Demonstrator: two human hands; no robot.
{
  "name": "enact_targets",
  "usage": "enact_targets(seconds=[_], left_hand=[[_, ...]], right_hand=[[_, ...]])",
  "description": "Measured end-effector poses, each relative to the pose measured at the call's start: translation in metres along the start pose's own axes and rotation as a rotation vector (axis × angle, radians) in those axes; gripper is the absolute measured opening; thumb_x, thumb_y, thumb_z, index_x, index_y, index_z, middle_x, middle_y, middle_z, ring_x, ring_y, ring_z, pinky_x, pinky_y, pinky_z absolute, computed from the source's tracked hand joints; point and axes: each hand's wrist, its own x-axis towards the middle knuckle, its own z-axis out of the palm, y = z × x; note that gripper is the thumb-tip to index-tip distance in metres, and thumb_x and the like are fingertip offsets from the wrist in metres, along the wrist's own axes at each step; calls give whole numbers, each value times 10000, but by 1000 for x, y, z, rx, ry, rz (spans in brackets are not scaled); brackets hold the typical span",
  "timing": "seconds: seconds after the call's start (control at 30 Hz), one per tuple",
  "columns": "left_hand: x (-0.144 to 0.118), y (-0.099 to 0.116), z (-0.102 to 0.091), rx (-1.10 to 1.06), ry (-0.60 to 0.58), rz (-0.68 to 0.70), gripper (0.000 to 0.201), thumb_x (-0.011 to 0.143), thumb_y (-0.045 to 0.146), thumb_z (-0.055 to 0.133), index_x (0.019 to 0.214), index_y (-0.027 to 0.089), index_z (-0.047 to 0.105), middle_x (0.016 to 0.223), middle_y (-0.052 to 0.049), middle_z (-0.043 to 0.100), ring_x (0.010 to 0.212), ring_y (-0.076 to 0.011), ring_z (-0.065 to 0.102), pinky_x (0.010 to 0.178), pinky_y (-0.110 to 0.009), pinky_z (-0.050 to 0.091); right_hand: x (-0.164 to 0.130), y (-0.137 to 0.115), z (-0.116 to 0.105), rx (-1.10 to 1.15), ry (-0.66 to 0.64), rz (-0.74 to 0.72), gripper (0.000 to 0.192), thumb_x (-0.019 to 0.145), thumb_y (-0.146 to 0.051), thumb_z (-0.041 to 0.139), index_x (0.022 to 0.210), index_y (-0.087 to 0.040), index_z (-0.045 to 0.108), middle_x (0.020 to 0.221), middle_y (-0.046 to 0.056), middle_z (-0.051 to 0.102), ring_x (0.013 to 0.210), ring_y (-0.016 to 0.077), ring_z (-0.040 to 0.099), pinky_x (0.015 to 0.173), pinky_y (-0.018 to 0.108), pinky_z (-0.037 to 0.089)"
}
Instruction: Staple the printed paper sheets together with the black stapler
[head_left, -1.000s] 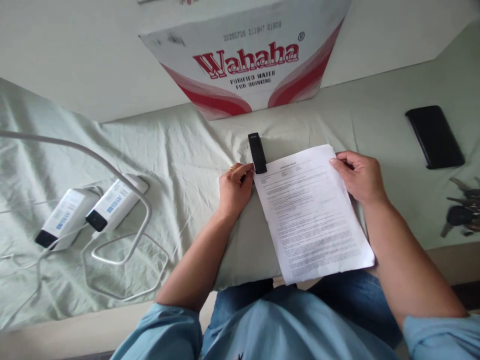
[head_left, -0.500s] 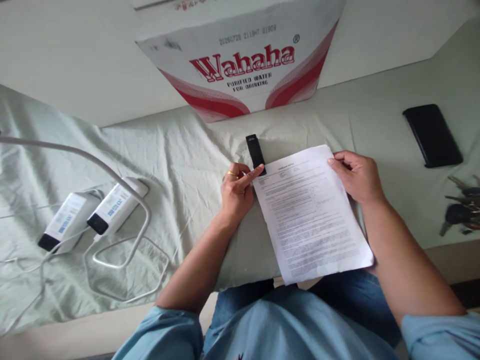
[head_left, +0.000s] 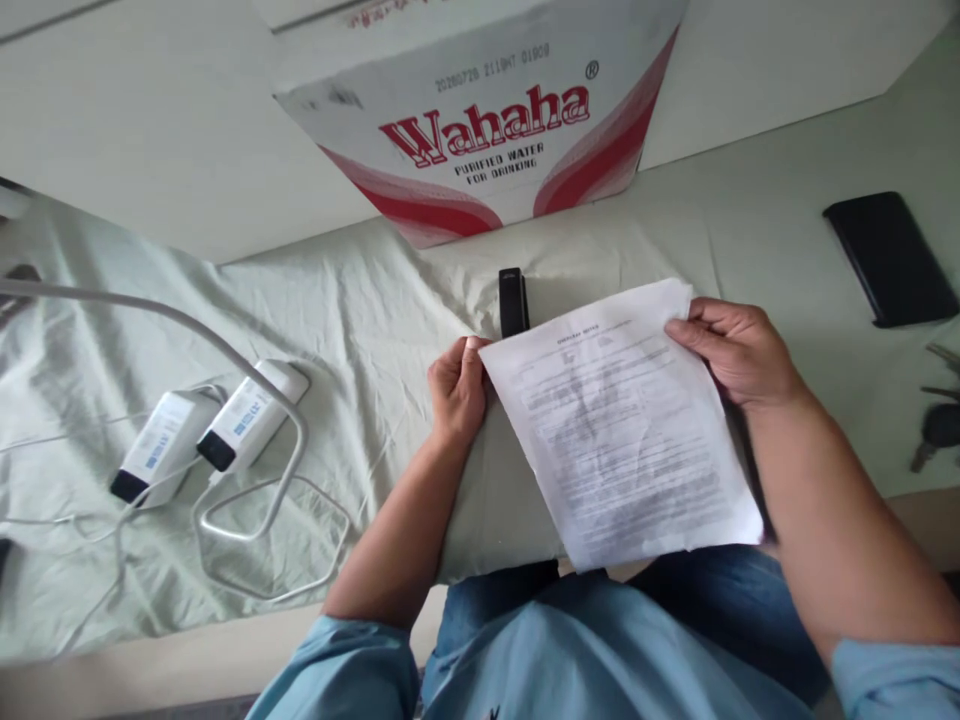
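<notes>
While the right hand (head_left: 739, 350) is pinching the paper (head_left: 622, 430), its thumb is lying on top near the top right corner and its other fingers are tucking in behind; that corner is sticking up a little past the thumb. The left hand (head_left: 459, 388) is waiting at the other top corner, with its fingers curling in and its thumb pressing down on them; the paper's tip is meeting the side of that thumb, but I cannot tell if it is sitting between the thumb and a finger. The paper is stretching between the two hands, with its printed side facing up; its top edge is slanting up toward the right hand, and its bottom edge is reaching over the blue jeans (head_left: 712, 600).

Just past the top edge, a black stapler (head_left: 514, 298) is lying on the green cloth (head_left: 390, 310); the paper is hiding its near end, so I cannot tell if they are touching. A big water box (head_left: 487, 130) is standing behind the stapler; a black phone (head_left: 892, 258) and some keys (head_left: 941, 425) are resting well off to the right; two white chargers (head_left: 251, 412) are lying on the left, with a white cord (head_left: 300, 440) looping around them.
</notes>
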Motion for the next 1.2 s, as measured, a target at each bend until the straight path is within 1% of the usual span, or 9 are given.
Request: enact_targets(seconds=[0.1, 0.23, 0.3, 0.43, 0.63, 0.8, 0.9, 1.0, 1.2], left_hand=[[-2, 0, -5, -92, -76, -76, 654, 1057, 749, 557, 657, 232, 573, 554, 9, 466, 503, -128, 374, 488, -310, 291], [0, 0, -8, -107, -220, -105, 587, 885, 718, 826, 672, 234, 573, 556, 43, 439, 507, -110, 350, 488, -291, 268], [3, -1, -7, -87, -196, -111, 568, 831, 682, 894, 691, 232, 577, 557, 58, 448, 508, -99, 359, 487, -271, 284], [7, -3, -4, -121, -120, -115, 567, 768, 680, 951, 735, 232, 607, 629, 36, 575, 556, -108, 471, 505, -256, 379], [6, -7, -5, -179, -146, -130, 585, 885, 709, 854, 700, 230, 575, 542, 61, 427, 461, -83, 329, 428, -259, 216], [3, -5, -6, -149, -178, -120, 650, 944, 749, 777, 662, 231, 504, 543, 50, 415, 471, -90, 353, 434, -268, 236], [2, -2, -4, -132, -179, -115, 679, 945, 777, 758, 654, 235, 473, 546, 51, 395, 473, -91, 345, 433, -271, 238], [2, 1, -4, -126, -180, -107, 688, 945, 781, 757, 650, 236, 458, 547, 54, 369, 477, -93, 337, 435, -271, 241], [2, 0, -4, -146, -194, -114, 712, 943, 766, 769, 640, 237, 401, 563, 60, 327, 487, -89, 317, 443, -267, 246]], right_hand=[[2, 10, 11, -15, 80, -53, 397, 824, -650, 923, 861, -273, 807, 794, 28, 789, 685, 227, 694, 617, 377, 575], [1, 20, 10, -95, 135, -103, 359, 892, -612, 883, 896, -263, 799, 753, 11, 738, 676, 208, 662, 631, 366, 558], [2, 22, 7, -134, 134, -123, 347, 883, -595, 896, 909, -265, 790, 779, 11, 737, 711, 217, 677, 652, 370, 570], [3, 25, 3, -168, 143, -139, 357, 798, -505, 981, 996, -282, 786, 836, 2, 739, 736, 215, 671, 659, 365, 561], [4, 23, -2, -197, 240, -187, 281, 875, -483, 920, 947, -255, 772, 791, 9, 713, 722, 190, 628, 672, 349, 512], [5, 26, -4, -236, 342, -283, 180, 932, -409, 873, 977, -239, 837, 801, 29, 727, 715, 176, 598, 708, 363, 491], [5, 28, -3, -216, 355, -309, 185, 942, -415, 863, 1005, -242, 851, 792, 35, 737, 726, 190, 618, 717, 371, 507], [4, 27, 0, -205, 323, -297, 210, 943, -460, 861, 995, -257, 854, 822, 43, 769, 755, 212, 664, 731, 382, 538], [0, 21, 7, -251, 353, -230, 290, 893, -604, 883, 988, -333, 846, 836, 23, 781, 787, 265, 722, 739, 440, 611]])
